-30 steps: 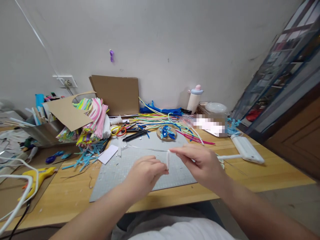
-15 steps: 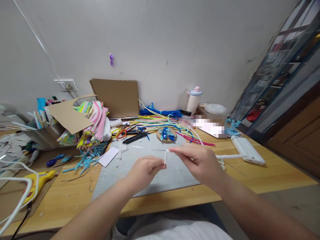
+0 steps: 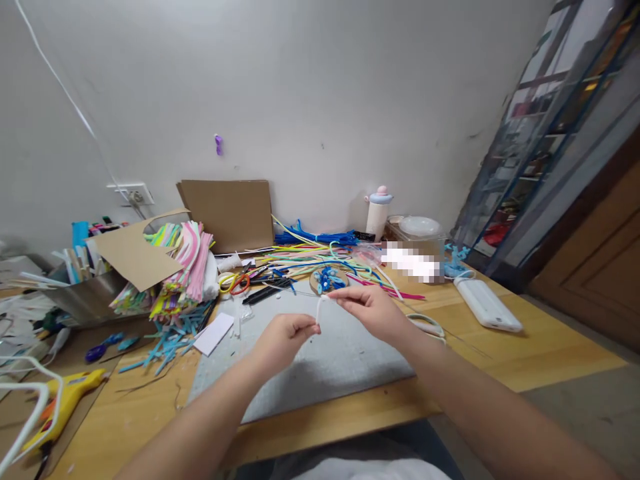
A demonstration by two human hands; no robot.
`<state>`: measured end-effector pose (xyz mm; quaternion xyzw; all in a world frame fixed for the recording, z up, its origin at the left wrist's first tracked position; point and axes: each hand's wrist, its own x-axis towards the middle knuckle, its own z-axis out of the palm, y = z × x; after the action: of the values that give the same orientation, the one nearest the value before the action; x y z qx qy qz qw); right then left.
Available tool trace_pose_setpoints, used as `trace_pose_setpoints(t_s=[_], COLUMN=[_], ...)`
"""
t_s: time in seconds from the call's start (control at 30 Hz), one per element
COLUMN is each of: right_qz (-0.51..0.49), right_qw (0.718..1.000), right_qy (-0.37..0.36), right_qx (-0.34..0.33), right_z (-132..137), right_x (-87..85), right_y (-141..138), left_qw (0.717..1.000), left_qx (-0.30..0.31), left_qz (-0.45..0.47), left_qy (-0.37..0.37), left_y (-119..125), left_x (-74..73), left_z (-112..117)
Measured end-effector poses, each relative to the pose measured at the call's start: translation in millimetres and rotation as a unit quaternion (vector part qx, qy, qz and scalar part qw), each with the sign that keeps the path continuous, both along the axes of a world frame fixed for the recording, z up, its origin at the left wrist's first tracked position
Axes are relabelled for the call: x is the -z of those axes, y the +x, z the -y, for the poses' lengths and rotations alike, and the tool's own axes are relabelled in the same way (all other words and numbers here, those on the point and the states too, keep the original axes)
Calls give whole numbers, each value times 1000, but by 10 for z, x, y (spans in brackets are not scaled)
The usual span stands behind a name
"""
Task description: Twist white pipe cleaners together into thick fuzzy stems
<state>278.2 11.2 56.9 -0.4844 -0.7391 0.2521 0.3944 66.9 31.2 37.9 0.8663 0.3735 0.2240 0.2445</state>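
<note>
Both of my hands meet above a grey cutting mat (image 3: pixel 330 363). My left hand (image 3: pixel 283 339) is curled, its fingertips pinching the lower end of a short white pipe cleaner (image 3: pixel 318 311). My right hand (image 3: pixel 369 309) pinches the upper end of the same piece between thumb and forefinger. The white piece stands nearly upright between the two hands. A thin wire trails off from it to the left across the mat.
Behind the mat lie loose coloured pipe cleaners (image 3: pixel 320 253), a round wooden disc with blue flowers (image 3: pixel 327 280), scissors (image 3: pixel 239 280) and a pastel bundle (image 3: pixel 183 263). A yellow glue gun (image 3: pixel 65 400) lies far left, a white power bank (image 3: pixel 487 303) right, a bottle (image 3: pixel 377 212) at the wall.
The camera has tipped up, so the desk sits lower in view. Both hands have moved away from me over the mat, still pinching the white piece.
</note>
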Motion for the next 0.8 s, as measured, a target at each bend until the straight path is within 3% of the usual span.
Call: trace_pose_setpoints(t_s=[0.1, 0.17, 0.23, 0.3, 0.37, 0.43, 0.5, 0.6, 0.67, 0.73, 0.8], right_qz=[178, 240, 216, 133, 25, -70, -104, 23, 163, 253, 258], right_qw=[977, 967, 973, 971, 962, 968, 985, 998, 978, 960, 964], right_qy=[90, 81, 14, -83, -154, -156, -99, 41, 104, 105, 54], right_qx=[78, 31, -75, -183, -224, -183, -95, 34, 75, 49, -45], right_z=[23, 55, 73, 73, 61, 48, 43, 65, 102, 144, 174], right_x=[32, 15, -20, -52, -67, -64, -47, -16, -15, -44, -98], right_y=[2, 35, 78, 109, 111, 87, 54, 26, 34, 58, 89], left_qw=[994, 989, 995, 999, 994, 990, 991, 996, 999, 994, 991], left_qx=[-49, -60, -23, 35, 62, 50, 36, 25, 23, 24, 30], left_qz=[-52, -65, -41, 3, 46, 69, 69, 23, -40, -87, -91], left_qy=[84, 119, 92, 4, -77, -109, -111, -77, -11, 58, 95], left_y=[1, -65, -148, -203, -203, -146, -61, 27, 21, -35, -113], left_x=[-61, -176, -280, -323, -288, -200, -109, -76, -149, -264, -363], left_z=[87, 39, -69, -176, -228, -199, -104, 64, 118, 89, -6])
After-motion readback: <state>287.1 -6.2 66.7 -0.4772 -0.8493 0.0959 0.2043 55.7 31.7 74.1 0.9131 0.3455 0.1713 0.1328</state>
